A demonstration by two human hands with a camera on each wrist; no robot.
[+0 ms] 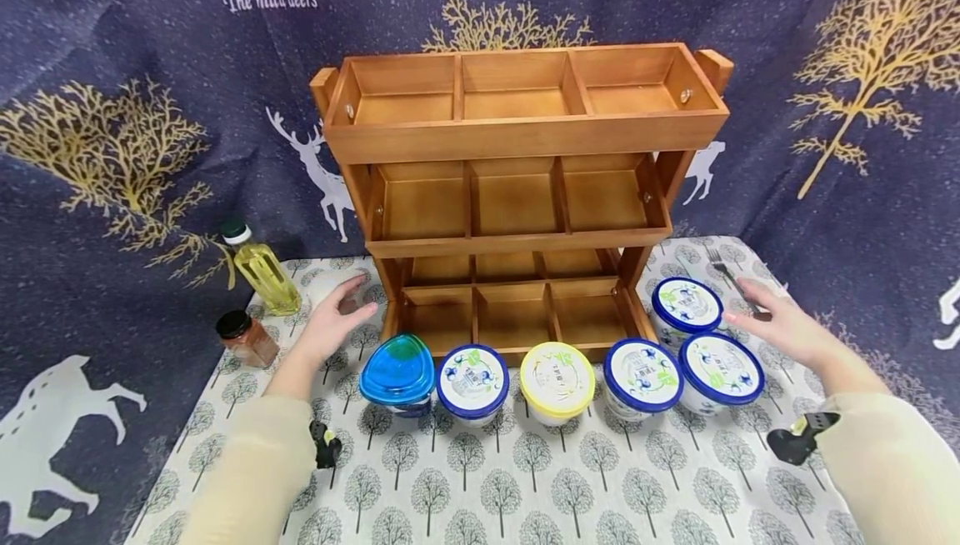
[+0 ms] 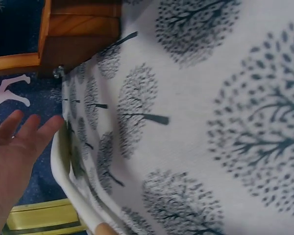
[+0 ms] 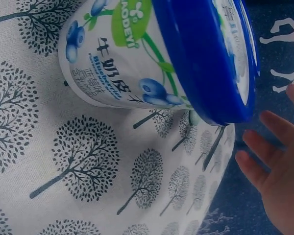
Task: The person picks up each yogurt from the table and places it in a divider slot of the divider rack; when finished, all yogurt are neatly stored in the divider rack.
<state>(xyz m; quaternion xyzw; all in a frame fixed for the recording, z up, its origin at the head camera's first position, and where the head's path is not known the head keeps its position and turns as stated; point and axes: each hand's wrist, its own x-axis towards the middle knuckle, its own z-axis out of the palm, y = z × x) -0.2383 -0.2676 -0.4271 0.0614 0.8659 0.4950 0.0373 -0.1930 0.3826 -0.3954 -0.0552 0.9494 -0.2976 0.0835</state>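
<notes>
My left hand (image 1: pixel 330 324) is held out with fingers apart, left of the three-tier wooden rack (image 1: pixel 525 137). Beyond its fingers lies a mostly hidden white item (image 1: pixel 321 282); in the left wrist view a white curved edge (image 2: pixel 60 166) shows beside the fingertips. My right hand (image 1: pixel 783 324), fingers loosely spread, is beside a fork (image 1: pixel 722 266) on the cloth and the tubs with blue lids (image 1: pixel 686 303). In the right wrist view the fingers (image 3: pixel 264 156) are apart from the nearest tub (image 3: pixel 122 58) and hold nothing.
Along the rack's front stand a blue-lidded container (image 1: pixel 397 370), blue-lidded tubs (image 1: pixel 472 382) and a yellow-lidded tub (image 1: pixel 557 382). An oil bottle (image 1: pixel 262 274) and a dark-capped jar (image 1: pixel 247 338) are at the left. A dark patterned cloth (image 1: pixel 150 278) hangs behind.
</notes>
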